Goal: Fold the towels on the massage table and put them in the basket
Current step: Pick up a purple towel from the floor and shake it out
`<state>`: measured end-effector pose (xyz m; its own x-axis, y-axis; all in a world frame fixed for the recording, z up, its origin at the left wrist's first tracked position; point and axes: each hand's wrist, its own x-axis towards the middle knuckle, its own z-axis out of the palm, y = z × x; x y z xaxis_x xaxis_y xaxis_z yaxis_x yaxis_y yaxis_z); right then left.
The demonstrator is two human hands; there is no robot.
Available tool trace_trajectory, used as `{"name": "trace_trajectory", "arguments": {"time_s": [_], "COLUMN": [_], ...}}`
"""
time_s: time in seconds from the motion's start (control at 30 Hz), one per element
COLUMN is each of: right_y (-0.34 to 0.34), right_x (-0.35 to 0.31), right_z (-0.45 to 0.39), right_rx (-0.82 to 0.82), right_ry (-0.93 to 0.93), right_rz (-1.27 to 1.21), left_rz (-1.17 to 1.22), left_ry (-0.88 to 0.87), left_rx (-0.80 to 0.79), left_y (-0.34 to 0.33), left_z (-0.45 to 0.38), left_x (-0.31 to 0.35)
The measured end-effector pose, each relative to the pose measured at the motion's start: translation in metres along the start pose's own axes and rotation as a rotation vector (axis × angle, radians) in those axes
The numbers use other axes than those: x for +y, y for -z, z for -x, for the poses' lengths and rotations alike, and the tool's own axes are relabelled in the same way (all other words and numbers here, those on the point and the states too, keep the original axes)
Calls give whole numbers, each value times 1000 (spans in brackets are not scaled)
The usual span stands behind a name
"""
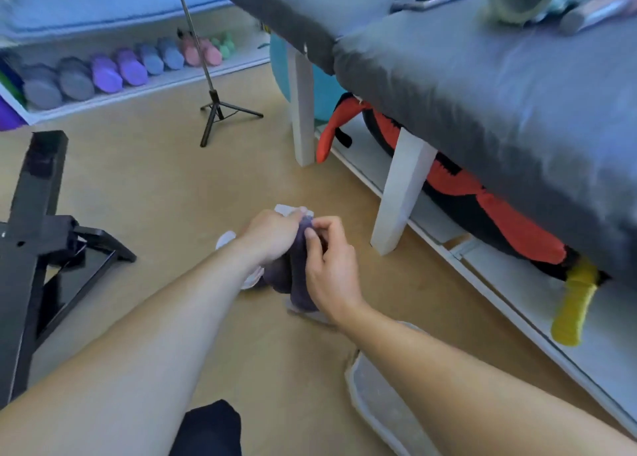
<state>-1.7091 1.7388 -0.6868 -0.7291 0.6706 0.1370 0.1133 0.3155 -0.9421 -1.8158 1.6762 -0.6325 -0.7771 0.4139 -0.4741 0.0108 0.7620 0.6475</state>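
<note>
Tan floor [155, 186], a workout room by the look of it. Low white shelf [144, 86] along the far wall with a row of dumbbells [103, 72] — grey, purple, blue, pink, green. A black tripod [220, 110] stands on the floor in front of it. Black metal frame [38, 214] at the left edge.

The grey-padded worktop [499, 110] fills the upper right, standing on white legs. Below it, a white lower shelf carries a red-and-black bag [482, 200] and a yellow roll [572, 310]. On top at the far end, blurred items (cannot tell what they are).

Both arms reach forward and down over the floor, left of the nearer worktop leg. The left hand [272, 235] grips a dark purple towel [300, 269], fingers curled round its upper part, with a bit of white cloth [286, 210] showing past the knuckles. The right hand [331, 266] pinches the towel's top edge between thumb and forefinger — the rest of the towel hangs bunched between the two hands.

A pale grey basket [375, 397] sits on the floor at lower right, partly under the right forearm, near the towel but not touching it.
</note>
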Motion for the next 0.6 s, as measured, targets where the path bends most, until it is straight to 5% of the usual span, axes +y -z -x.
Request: {"name": "trace_trajectory", "arguments": {"time_s": [0.1,0.3,0.47,0.6], "right_y": [55,178,271,332], "right_x": [-67,-151,-195,-194], "right_z": [10,51,95,125], "right_rx": [-101,-257,-297,166], "right_ry": [50,31,-326,69], "right_rz": [2,375,-93,357], "left_rz": [315,511,712,681], "left_ry": [-105,-347,-561,-731], "left_rx": [-115,-175,-220,-329], "left_y": [8,-17,-48,-63], "left_z": [45,130,199,251], "left_x": [35,95,161,208]}}
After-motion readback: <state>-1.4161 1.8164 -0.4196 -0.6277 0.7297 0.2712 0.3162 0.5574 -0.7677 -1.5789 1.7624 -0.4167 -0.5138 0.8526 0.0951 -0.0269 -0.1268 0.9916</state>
